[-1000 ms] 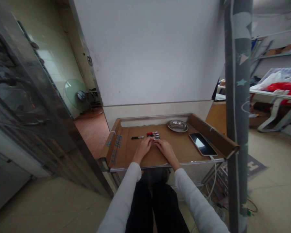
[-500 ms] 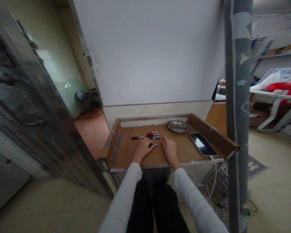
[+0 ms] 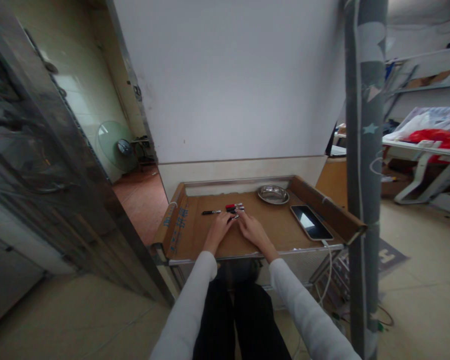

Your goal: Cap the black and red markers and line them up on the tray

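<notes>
My left hand [image 3: 218, 230] is closed on a dark pen [image 3: 230, 219] with a silver end, low over the cardboard-covered tabletop [image 3: 198, 240]. Close beside it, my right hand [image 3: 250, 229] has its fingertips at the pens' silver ends; whether it grips one is too small to tell. A red pen [image 3: 233, 206] lies just beyond the hands, with dark pens [image 3: 235, 210] against it, partly covered by my fingers. Left of that group a black pen [image 3: 210, 212] lies by itself.
A round metal dish [image 3: 273, 194] stands at the back right of the table. In front of it lies a phone [image 3: 310, 222] with a white cable [image 3: 329, 272]. Raised cardboard sides [image 3: 328, 205] edge the table, and a grey post [image 3: 365, 175] stands to the right.
My right hand has moved left, up to my left hand. The pen in my left hand has shifted slightly away from me, nearer the grouped pens.
</notes>
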Available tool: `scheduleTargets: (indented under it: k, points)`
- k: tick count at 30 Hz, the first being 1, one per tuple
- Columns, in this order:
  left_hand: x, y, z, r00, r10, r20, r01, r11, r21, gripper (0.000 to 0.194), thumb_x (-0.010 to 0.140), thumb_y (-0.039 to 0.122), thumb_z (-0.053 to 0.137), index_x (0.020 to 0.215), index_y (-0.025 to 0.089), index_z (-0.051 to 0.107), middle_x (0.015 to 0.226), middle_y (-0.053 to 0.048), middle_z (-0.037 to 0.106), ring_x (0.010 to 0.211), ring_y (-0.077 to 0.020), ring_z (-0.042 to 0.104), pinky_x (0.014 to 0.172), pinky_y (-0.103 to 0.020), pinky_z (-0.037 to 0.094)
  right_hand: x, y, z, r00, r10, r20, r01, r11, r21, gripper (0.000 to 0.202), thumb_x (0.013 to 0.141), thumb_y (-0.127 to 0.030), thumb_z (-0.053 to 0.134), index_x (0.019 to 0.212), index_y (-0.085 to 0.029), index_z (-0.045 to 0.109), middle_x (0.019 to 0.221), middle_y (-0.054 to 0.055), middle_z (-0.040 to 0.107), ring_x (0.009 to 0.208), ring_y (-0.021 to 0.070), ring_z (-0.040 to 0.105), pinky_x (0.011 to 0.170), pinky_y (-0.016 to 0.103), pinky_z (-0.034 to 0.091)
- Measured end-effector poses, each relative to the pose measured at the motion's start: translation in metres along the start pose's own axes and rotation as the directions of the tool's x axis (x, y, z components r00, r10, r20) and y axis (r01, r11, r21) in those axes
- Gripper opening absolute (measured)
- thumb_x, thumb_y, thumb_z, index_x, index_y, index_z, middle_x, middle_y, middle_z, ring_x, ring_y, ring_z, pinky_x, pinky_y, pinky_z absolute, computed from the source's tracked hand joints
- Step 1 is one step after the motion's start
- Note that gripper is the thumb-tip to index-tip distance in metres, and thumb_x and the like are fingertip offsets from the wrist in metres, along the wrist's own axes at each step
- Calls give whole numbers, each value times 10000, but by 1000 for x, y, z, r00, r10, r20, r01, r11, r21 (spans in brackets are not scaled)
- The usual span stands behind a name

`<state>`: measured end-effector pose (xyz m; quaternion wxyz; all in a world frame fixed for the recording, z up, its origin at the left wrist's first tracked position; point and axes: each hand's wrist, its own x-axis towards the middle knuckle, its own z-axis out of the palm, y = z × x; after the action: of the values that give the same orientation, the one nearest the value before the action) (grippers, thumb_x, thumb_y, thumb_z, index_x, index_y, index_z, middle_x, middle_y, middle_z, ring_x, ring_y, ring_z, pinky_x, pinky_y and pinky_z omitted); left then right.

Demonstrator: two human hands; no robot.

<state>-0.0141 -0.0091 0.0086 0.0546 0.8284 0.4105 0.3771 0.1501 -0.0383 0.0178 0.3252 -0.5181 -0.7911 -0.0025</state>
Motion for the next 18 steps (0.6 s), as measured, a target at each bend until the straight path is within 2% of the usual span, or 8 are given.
scheduleTargets:
  k: [2,4,7,9,11,14,18]
  points:
    - [0,1,-2,999,-20,-35,22,999,44,151,894,235,480,981,188,594,997,-45,643,972,-177,564,914,-336,421,0,0,2,998,-69,-3,69,991,114,534,840,-161,389,1369,-156,315,1326,115,497,1175,185,503,970,326,396]
    - [0,3,-4,996,-59,-64,67,990,124,159,894,232,479,995,186,592,1004,-49,646,971,-185,556,913,-348,405,1,1,5,996,-85,-29,89,983,161,625,810,-150,388,1412,-152,220,1400,120,410,1255,181,432,1023,346,364]
    - [0,5,-7,976,-188,-107,212,934,287,165,889,247,486,987,190,605,974,-62,649,947,-219,530,856,-373,397,2,4,10,996,-29,-84,41,988,149,658,806,-147,373,1430,-154,164,1388,124,420,1259,175,426,1032,361,363]
    - [0,4,-9,947,-284,-152,321,877,358,174,889,262,480,979,201,616,948,-68,645,928,-237,512,818,-379,392,3,7,11,994,24,-106,-14,996,93,610,817,-144,360,1411,-150,223,1344,125,470,1219,185,461,1010,369,382]
    - [-1,1,-9,922,-344,-180,388,834,393,189,894,267,467,985,208,622,948,-72,635,916,-244,501,799,-379,391,4,9,12,993,63,-104,-63,998,2,520,826,-129,347,1346,-134,353,1304,127,505,1184,199,476,1000,369,382]
    - [-3,-5,-6,900,-388,-200,436,793,426,206,899,255,450,985,197,629,964,-88,607,919,-246,492,797,-379,397,5,10,11,989,129,-78,-140,979,-148,400,829,-108,353,1193,-119,519,1275,133,520,1147,214,474,998,354,362]
    - [-4,-11,1,889,-406,-209,457,799,392,200,900,205,442,991,175,618,986,-95,563,951,-223,490,810,-346,421,4,9,11,977,209,-34,-211,939,-272,366,837,-124,395,1165,-158,553,1254,128,518,1128,220,459,950,329,366]
